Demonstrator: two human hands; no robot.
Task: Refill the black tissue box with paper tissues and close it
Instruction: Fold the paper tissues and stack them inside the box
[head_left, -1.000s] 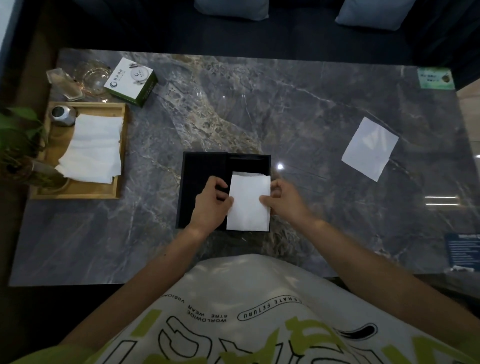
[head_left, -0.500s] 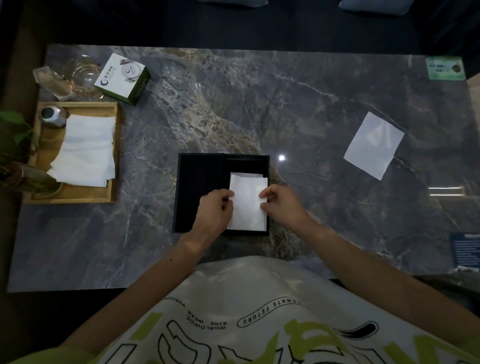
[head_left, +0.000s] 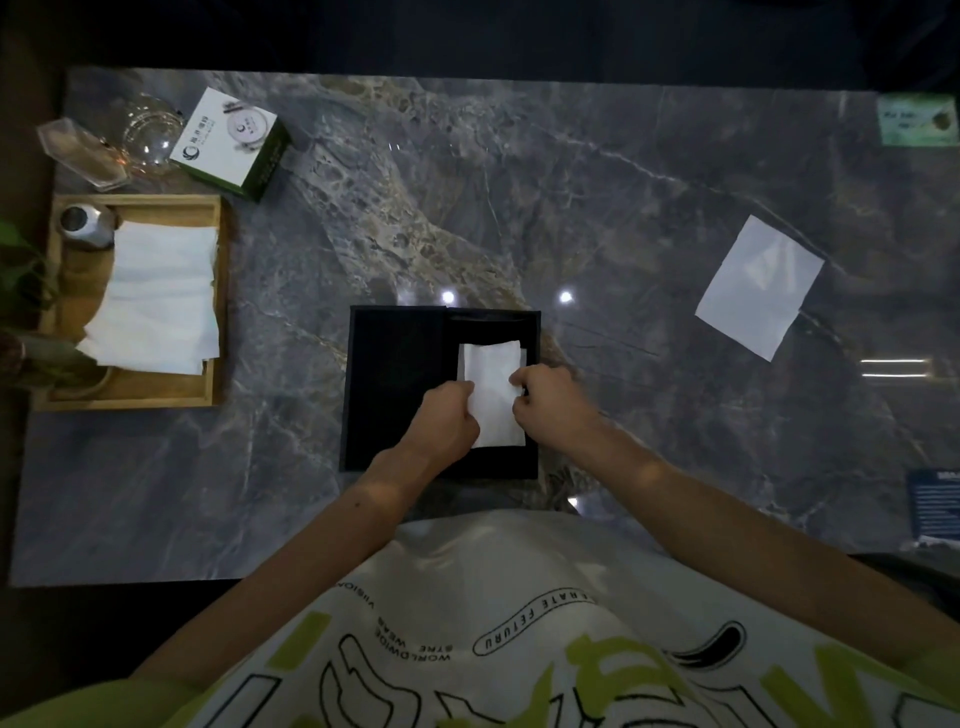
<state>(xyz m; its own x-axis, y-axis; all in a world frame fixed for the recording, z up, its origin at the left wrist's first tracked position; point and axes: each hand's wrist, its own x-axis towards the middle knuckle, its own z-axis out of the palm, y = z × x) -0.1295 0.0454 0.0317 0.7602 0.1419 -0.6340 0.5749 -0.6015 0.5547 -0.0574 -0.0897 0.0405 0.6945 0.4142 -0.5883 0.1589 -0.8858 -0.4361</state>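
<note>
The black tissue box (head_left: 395, 384) lies open near the table's front edge, its lid flat on the left and its tray on the right. A folded white tissue (head_left: 492, 392) sits in the right half. My left hand (head_left: 448, 421) pinches the tissue's left edge and my right hand (head_left: 550, 402) pinches its right edge, both with curled fingers. The tissue looks squeezed narrower than the tray. A stack of white tissues (head_left: 158, 296) lies on the wooden tray (head_left: 221, 301) at the left.
A single white sheet (head_left: 759, 287) lies on the marble table (head_left: 623, 218) to the right. At the back left stand a green and white carton (head_left: 231, 140), a glass bowl (head_left: 148, 130) and a clear container (head_left: 83, 153). A small metal jar (head_left: 85, 224) sits on the tray.
Both hands have drawn closer together, squeezing the tissue narrower and pressing it lower into the box's right half. The camera has shifted slightly.
</note>
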